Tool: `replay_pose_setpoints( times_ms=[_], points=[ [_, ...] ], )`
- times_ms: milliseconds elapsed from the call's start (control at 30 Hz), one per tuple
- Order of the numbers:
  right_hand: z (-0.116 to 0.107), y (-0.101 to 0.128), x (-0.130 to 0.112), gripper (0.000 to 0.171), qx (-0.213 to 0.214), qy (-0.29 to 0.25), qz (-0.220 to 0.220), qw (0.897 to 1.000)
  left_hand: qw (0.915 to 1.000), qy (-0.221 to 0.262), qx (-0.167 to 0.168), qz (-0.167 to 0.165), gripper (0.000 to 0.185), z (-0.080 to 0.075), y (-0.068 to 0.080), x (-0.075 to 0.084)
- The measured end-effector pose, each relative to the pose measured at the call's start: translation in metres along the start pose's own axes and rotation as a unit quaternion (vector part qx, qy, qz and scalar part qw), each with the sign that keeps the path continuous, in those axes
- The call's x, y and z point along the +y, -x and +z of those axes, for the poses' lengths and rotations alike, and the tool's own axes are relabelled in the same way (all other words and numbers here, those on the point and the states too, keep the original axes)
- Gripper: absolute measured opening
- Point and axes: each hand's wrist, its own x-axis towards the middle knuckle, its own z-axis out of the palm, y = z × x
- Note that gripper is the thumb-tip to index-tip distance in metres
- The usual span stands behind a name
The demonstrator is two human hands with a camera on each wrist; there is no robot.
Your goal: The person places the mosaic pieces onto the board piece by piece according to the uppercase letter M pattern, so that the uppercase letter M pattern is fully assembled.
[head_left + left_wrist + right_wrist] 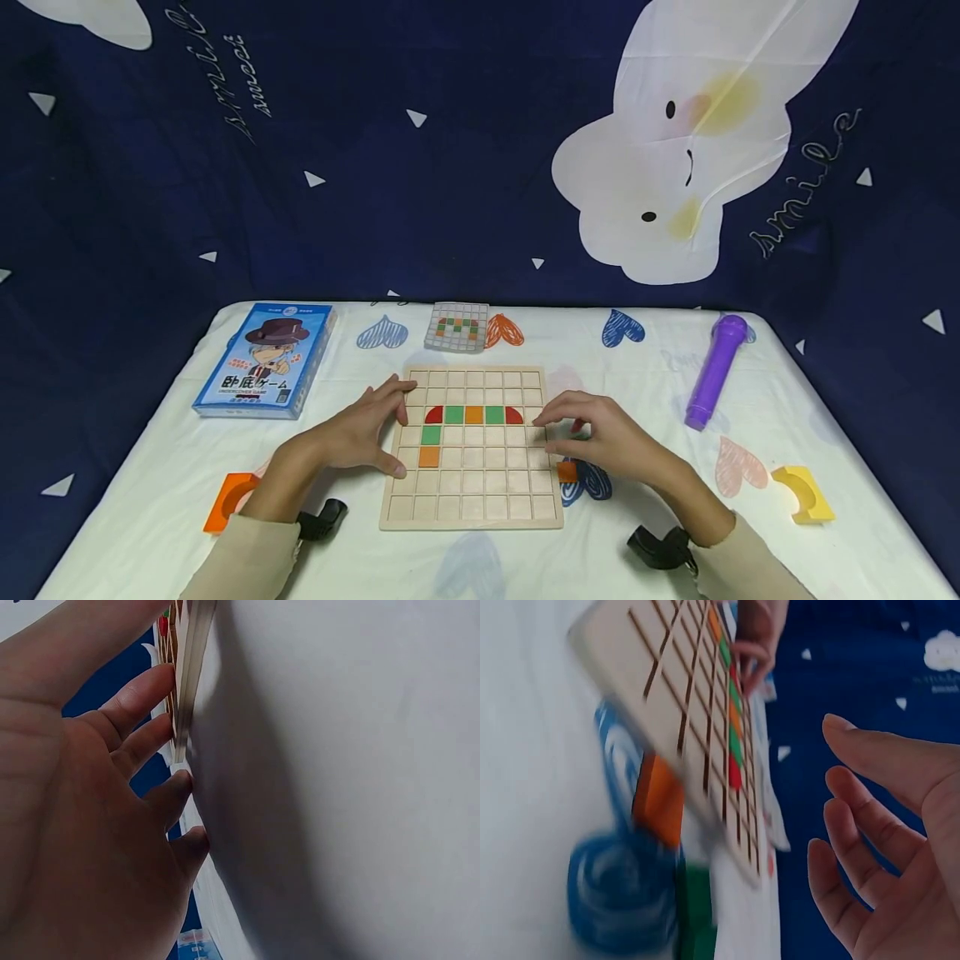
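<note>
Wooden grid board (472, 479) centred on the white table (615, 550), bearing red, green and orange tiles. Left hand (367, 429) spread, fingertips against the board's left edge. Right hand (600, 433) relaxed and loosely spread at the right edge, over an orange piece (567, 472), holding nothing.

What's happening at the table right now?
A person has both hands at a wooden grid board. The left hand rests on its left edge, fingers spread; the right hand hovers at its right edge, holding nothing visible. The board holds a row of red, green and orange tiles, with a green and an orange tile below at the left. A pattern card lies behind the board.
</note>
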Motion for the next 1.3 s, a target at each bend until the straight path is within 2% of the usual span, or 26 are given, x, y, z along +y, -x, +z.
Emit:
replay_pose_setpoints(
  times_ms=[267,567,800,1300],
  points=[
    [-0.016,0.022,0.022,0.034,0.033,0.026,0.035,0.999,1.0,-0.003,0.001,0.0,0.057,0.0,0.0,-0.001],
    [-0.014,0.038,0.04,0.038,0.032,0.026,0.057,0.998,1.0,0.0,0.004,-0.008,0.057,0.001,0.0,-0.001],
    [-0.01,0.041,0.05,0.039,0.01,0.008,0.07,0.997,1.0,0.001,0.001,-0.007,0.057,0.001,0.0,0.0],
    [-0.009,0.039,0.058,0.038,-0.009,0.019,0.078,0.997,1.0,-0.003,0.005,-0.004,0.057,0.001,0.0,-0.001]
  ],
)
